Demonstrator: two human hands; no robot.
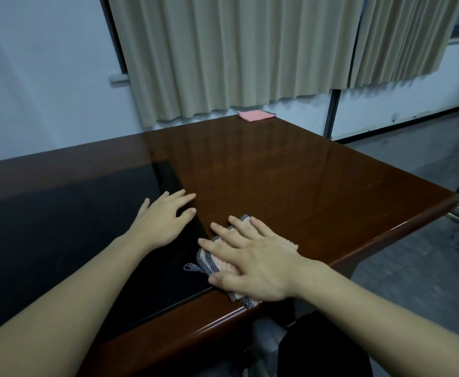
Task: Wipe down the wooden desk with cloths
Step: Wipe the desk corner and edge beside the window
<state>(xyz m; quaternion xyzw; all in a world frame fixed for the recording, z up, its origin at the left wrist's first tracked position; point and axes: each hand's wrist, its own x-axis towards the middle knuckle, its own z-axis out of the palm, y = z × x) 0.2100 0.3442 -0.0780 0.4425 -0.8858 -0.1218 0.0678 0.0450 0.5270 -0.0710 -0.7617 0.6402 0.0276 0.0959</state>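
Now cloth [224,263] flat under right hand [253,262].

The single head-worn camera looks forward and down from above the near edge of the wooden desk [277,172], close to it. Both forearms enter from the bottom corners. The wide-angle view faces the far curtain [236,50], with floor [427,254] visible at right.
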